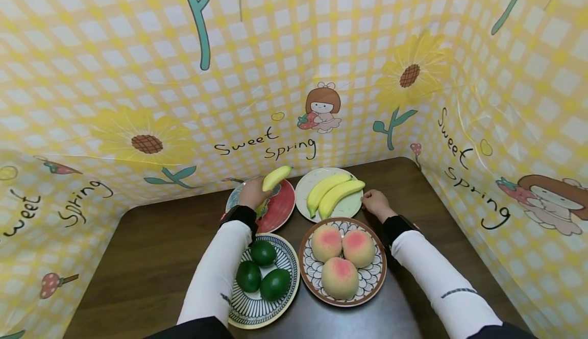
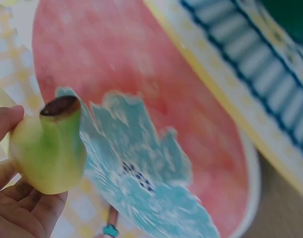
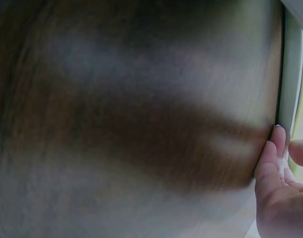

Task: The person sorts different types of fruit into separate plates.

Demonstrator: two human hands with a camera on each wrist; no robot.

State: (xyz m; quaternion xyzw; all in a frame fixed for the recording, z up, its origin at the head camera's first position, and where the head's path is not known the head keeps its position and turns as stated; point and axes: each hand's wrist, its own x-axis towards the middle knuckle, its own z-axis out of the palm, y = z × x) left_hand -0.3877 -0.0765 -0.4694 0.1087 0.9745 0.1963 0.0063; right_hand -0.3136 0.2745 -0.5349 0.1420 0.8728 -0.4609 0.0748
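My left hand (image 1: 252, 194) grips a yellow banana (image 1: 276, 177) over the red plate (image 1: 283, 209) at the back left. In the left wrist view, the banana's green end with a brown stem tip (image 2: 61, 106) points towards the camera, thumb and fingers around its body. A blue flower pattern (image 2: 141, 158) shows on the plate. My right hand (image 1: 377, 203) pinches the right rim of the pale plate (image 1: 303, 188), which bears two bananas (image 1: 341, 197). In the right wrist view, the fingertips (image 3: 276, 141) are at the rim's underside, with the thumb above.
Nearer me, a blue-and-white striped plate (image 1: 245, 320) holds three green avocado-like fruits (image 1: 275, 284), under my left forearm. Beside it, a brown-rimmed plate (image 1: 305, 272) holds three peaches (image 1: 340, 277). A checked yellow cloth (image 1: 257, 89) rises behind the dark wooden table (image 1: 151, 257).
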